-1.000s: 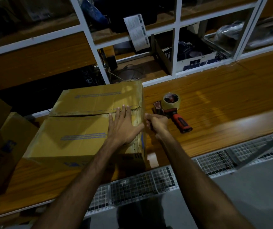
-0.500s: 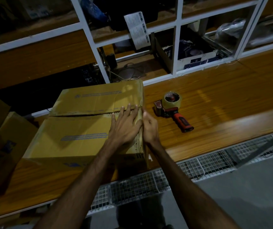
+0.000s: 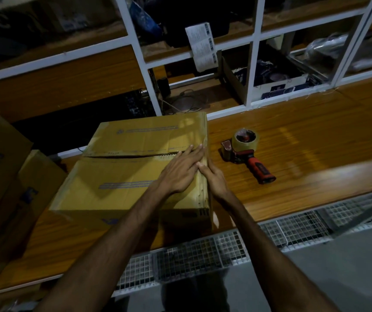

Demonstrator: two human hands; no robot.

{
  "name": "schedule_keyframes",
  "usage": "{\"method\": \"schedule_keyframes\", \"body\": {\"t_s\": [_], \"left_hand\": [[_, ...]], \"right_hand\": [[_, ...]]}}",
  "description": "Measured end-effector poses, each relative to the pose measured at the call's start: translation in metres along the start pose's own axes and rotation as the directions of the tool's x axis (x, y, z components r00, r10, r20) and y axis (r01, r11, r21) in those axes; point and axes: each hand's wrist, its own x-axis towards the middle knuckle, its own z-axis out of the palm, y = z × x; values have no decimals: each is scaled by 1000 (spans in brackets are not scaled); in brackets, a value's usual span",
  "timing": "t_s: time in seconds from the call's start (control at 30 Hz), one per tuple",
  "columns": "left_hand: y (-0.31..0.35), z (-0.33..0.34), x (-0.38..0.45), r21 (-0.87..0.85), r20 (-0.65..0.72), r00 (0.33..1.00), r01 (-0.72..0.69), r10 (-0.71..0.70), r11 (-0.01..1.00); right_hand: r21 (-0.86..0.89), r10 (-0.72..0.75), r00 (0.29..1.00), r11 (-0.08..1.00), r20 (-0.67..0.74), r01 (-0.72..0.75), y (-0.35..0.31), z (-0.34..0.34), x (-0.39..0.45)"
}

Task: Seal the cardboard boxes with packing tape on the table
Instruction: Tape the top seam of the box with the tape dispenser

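Since the earlier frames, the right hand (image 3: pixel 214 179) has been brought from beside the tape dispenser (image 3: pixel 247 152) against the right side of the cardboard box (image 3: pixel 117 176), at its top edge. Further boxes (image 3: pixel 2 176) are stacked at far left. On the wooden table (image 3: pixel 304 149) the box lies centre-left, flaps closed with a seam visible. The left hand (image 3: pixel 180 172) is laid flat on the near flap, fingers straight and close together, tips at the seam. Right-hand fingers are pressed flat together. The dispenser lies just right, untouched.
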Motion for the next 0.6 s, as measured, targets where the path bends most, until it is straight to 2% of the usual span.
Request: {"method": "schedule_keyframes", "body": {"t_s": [0.1,0.2,0.3,0.37,0.47,0.53,0.6], "left_hand": [[-23,-9,-8,72,34,997,67,-70,995],[-66,-23,-22,142,50,974,213,-222,967],[-117,-40,-42,207,39,928,355,-370,912],[-149,-55,-58,251,3,895,430,-445,867],[-217,-76,-78,247,-117,824,565,-554,787],[-269,-85,-87,216,-134,792,610,-596,762],[-302,-85,-93,44,-139,721,689,-679,723]], "right_hand": [[-105,40,999,994,-17,-42,-1,-3,5],[-202,71,997,976,-38,-78,-5,-2,6],[-263,31,998,964,-57,-45,-25,0,-6],[-379,-26,998,926,-51,5,-32,0,-6],[-644,-70,998,763,5,56,-35,-3,4],[-784,-55,998,618,32,59,-43,0,9],[-905,-66,998,425,12,39,-52,7,14]]}}
